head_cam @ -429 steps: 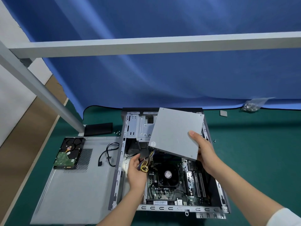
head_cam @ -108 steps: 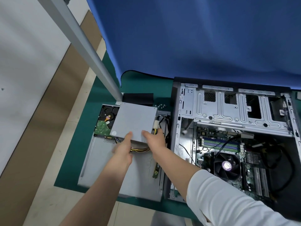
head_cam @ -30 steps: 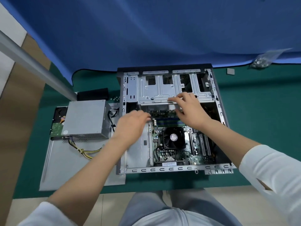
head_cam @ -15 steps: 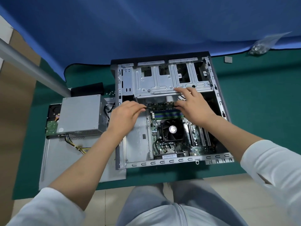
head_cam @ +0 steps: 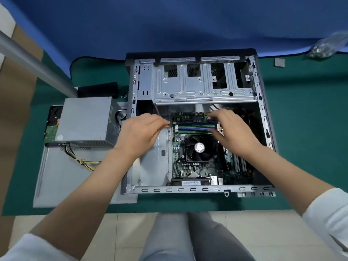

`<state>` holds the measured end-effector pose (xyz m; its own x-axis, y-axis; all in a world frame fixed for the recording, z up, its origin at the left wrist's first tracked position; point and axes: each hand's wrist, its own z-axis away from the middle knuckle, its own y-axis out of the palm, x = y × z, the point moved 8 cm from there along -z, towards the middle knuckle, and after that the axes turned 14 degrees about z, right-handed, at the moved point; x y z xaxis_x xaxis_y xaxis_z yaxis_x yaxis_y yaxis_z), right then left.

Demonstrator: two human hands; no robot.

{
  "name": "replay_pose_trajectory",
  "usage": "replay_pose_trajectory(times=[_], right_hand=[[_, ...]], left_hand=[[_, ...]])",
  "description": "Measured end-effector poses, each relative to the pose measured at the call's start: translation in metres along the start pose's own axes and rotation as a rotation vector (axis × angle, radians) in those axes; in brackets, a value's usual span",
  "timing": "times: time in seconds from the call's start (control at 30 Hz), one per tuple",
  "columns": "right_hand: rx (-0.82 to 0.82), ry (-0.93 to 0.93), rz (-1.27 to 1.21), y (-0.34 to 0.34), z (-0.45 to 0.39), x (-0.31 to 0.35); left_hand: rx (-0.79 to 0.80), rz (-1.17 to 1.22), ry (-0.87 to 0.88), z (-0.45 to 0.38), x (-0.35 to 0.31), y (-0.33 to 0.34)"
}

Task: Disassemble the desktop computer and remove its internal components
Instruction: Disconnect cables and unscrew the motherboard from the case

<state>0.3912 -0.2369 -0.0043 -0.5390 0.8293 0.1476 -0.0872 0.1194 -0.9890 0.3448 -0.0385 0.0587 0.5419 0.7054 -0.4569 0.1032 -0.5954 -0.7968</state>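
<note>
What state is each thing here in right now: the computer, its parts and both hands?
Computer case: on its side, open.
Power supply: out, lying on the side panel.
CPU fan: mounted on the board.
Memory sticks: in their slots.
Left hand: at their left end.
Right hand: at their right end.
</note>
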Motion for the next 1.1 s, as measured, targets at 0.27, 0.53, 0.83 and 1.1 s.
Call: replay_pose_trajectory(times=[0.27,0.53,0.83,1.1], right_hand=[[0.087,0.088,0.184,0.025,0.007,-0.022],[0.3,0.117,0.442,0.049,0.014,-0.035],[0.558,-0.183,0.609,0.048,0.022,-0.017],[0.611,-0.487,0.79,0.032,0.028,-0.016]], left_hand=[[-0.018,-0.099,0.079,0.002,-0.016,0.015],[0.353,-0.337,-0.409,0.019,0.032,0.052],[0.413,-0.201,-0.489,0.026,0.022,0.083],[0.677,0.171,-0.3,0.001,-0.022,0.146]])
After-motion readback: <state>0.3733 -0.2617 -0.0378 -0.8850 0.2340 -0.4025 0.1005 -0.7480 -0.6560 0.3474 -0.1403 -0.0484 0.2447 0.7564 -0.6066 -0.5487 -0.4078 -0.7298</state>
